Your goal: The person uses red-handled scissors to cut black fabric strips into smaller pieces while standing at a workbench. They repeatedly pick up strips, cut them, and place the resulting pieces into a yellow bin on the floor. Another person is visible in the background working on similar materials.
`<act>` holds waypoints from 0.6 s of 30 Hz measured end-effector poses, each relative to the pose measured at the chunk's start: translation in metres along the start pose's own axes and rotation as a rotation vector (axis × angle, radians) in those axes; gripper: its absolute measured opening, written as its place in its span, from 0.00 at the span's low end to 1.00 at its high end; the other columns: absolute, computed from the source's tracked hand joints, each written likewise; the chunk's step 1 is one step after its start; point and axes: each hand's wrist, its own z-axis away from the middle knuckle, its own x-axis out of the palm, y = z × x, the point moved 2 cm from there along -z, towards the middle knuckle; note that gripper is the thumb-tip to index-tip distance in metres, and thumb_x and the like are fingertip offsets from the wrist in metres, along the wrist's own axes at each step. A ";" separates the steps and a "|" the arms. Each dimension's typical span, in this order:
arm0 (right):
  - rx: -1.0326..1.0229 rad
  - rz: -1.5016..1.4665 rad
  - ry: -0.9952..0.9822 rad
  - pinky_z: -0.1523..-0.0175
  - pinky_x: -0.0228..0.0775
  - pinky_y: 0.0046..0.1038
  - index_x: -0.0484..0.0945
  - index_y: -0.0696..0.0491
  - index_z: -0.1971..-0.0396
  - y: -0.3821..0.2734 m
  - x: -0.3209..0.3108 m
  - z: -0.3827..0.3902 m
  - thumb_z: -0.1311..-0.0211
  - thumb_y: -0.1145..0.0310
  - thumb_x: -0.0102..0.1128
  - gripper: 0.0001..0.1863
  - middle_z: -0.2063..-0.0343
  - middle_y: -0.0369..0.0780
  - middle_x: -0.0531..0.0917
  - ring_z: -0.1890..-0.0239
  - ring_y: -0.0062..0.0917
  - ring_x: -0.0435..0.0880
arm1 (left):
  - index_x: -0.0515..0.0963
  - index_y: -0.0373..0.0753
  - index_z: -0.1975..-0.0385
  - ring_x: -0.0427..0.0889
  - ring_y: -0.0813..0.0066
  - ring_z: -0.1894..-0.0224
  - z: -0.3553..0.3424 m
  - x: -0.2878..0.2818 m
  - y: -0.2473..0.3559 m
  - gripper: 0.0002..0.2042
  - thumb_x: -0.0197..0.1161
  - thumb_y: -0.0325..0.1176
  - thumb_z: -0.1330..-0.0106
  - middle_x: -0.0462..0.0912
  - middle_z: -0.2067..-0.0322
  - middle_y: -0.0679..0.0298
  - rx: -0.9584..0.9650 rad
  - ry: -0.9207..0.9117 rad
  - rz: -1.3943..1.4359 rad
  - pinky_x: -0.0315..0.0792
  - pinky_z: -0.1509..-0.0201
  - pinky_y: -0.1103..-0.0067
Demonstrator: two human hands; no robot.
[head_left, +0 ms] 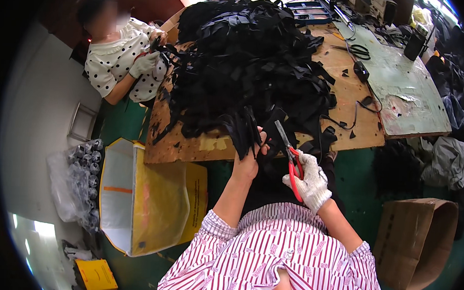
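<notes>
Black strips (pixel 239 134) and red-handled shears (pixel 293 172) at the table's edge

The strips are at the centre of the frame, in the bare left hand (pixel 258 146), whose fingers bend in and pinch them. Just to the right, the gloved right hand (pixel 310 181) has its fingers wrapped round the shears' red handles; the blades point up the frame, apart from the left hand. Whether the blades are parted I cannot tell.

Above both hands, a heap of black cloth (pixel 247 62) covers much of the wooden table (pixel 363 124). Black scissors (pixel 359 52) lie at upper right, near a cable (pixel 355 117). At upper left a co-worker (pixel 122 60) in a dotted top holds something dark. A yellow bin (pixel 160 204) stands at lower left, a cardboard box (pixel 408 243) at lower right.
</notes>
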 end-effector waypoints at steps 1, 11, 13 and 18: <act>0.012 -0.009 0.002 0.59 0.71 0.34 0.65 0.57 0.51 0.001 0.001 -0.001 0.62 0.58 0.73 0.37 0.69 0.45 0.80 0.67 0.38 0.81 | 0.73 0.39 0.62 0.70 0.80 0.77 0.001 0.001 -0.002 0.10 0.63 0.31 0.41 0.73 0.72 0.68 -0.001 -0.021 -0.013 0.69 0.67 0.80; 0.062 -0.352 0.023 0.59 0.71 0.34 0.65 0.57 0.55 0.028 0.017 -0.001 0.58 0.59 0.71 0.33 0.68 0.46 0.78 0.66 0.38 0.80 | 0.70 0.43 0.58 0.63 0.83 0.74 0.004 0.004 -0.012 0.12 0.56 0.43 0.35 0.68 0.74 0.72 0.126 -0.261 -0.072 0.57 0.72 0.86; 0.094 -0.348 -0.019 0.59 0.71 0.34 0.65 0.57 0.55 0.030 0.017 -0.001 0.57 0.60 0.71 0.32 0.67 0.46 0.78 0.65 0.38 0.80 | 0.69 0.44 0.56 0.64 0.85 0.73 0.000 -0.001 -0.016 0.11 0.54 0.40 0.34 0.69 0.70 0.71 0.138 -0.290 -0.097 0.58 0.72 0.86; 0.008 -0.178 -0.042 0.59 0.71 0.34 0.64 0.56 0.54 0.020 0.007 -0.006 0.57 0.60 0.71 0.32 0.67 0.46 0.78 0.65 0.39 0.79 | 0.66 0.45 0.49 0.71 0.85 0.64 -0.008 -0.035 -0.036 0.14 0.53 0.28 0.34 0.75 0.57 0.66 0.129 -0.399 -0.064 0.66 0.64 0.86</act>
